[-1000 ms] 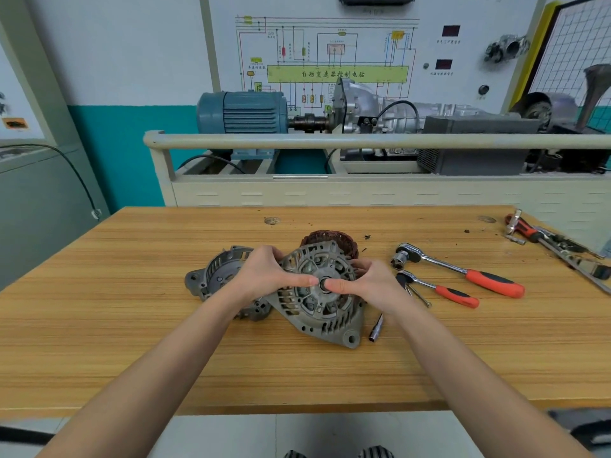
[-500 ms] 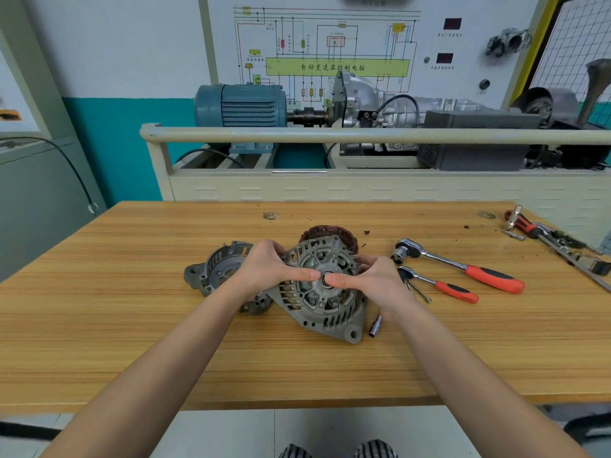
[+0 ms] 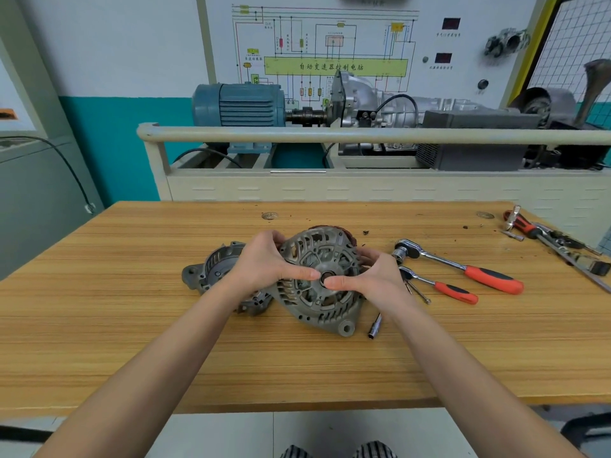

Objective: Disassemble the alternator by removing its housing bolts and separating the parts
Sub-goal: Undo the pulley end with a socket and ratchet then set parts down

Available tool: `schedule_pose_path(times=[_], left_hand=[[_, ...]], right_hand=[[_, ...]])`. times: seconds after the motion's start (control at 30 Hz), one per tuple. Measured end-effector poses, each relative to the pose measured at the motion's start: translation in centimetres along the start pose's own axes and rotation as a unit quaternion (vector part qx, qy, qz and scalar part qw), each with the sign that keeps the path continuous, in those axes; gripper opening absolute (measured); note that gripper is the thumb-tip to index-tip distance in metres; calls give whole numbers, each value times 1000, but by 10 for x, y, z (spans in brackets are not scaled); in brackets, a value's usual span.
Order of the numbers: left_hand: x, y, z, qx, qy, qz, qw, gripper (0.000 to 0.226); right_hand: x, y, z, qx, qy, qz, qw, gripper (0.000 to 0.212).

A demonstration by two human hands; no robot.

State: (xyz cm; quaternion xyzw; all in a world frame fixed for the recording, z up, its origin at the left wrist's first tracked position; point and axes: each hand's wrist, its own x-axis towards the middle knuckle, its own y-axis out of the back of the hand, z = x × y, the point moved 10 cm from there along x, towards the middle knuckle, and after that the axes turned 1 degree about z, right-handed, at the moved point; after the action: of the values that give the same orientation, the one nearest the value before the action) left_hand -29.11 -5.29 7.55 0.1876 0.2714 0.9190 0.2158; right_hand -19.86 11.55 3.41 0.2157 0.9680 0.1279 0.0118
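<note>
A grey slotted alternator housing half (image 3: 322, 292) stands tilted on the wooden table (image 3: 132, 342), its face toward me, with brown stator windings (image 3: 344, 231) showing behind its top. My left hand (image 3: 264, 262) grips its left rim, the thumb pressing beside the centre bearing hole (image 3: 327, 276). My right hand (image 3: 373, 276) grips the right rim, its thumb pressing just below that hole. A second grey housing half (image 3: 211, 269) lies on the table to the left, partly hidden by my left wrist.
To the right lie a large ratchet with an orange handle (image 3: 459, 266), a smaller orange-handled ratchet (image 3: 439, 285), loose bolts (image 3: 418, 292) and a socket bit (image 3: 375, 327). More tools (image 3: 555, 242) sit at the far right. A training bench with a blue motor (image 3: 238, 105) stands behind the table.
Both hands stay on the housing half; it has been tipped a little more upright and its face turned toward me. The thumbs remain at the centre hole.
</note>
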Motion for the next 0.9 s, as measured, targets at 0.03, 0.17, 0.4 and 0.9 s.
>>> schedule_pose_path(times=[0.03,0.17,0.4,0.9], left_hand=[[-1,2,1,4,-7,3,1000,77],[-4,7,4,20,-24,24,999,78],[-21,16,43,134,-163,72,975,95],[-68,-17,65,285,-446,121,840,73]], right_hand=[[0,-2,-2,-2,11,-3,1000,119],[2,-3,-7,-26,54,3,998,117],[-8,0,-14,-98,140,35,985,138],[-27,-7,-2,-211,293,76,930,113]])
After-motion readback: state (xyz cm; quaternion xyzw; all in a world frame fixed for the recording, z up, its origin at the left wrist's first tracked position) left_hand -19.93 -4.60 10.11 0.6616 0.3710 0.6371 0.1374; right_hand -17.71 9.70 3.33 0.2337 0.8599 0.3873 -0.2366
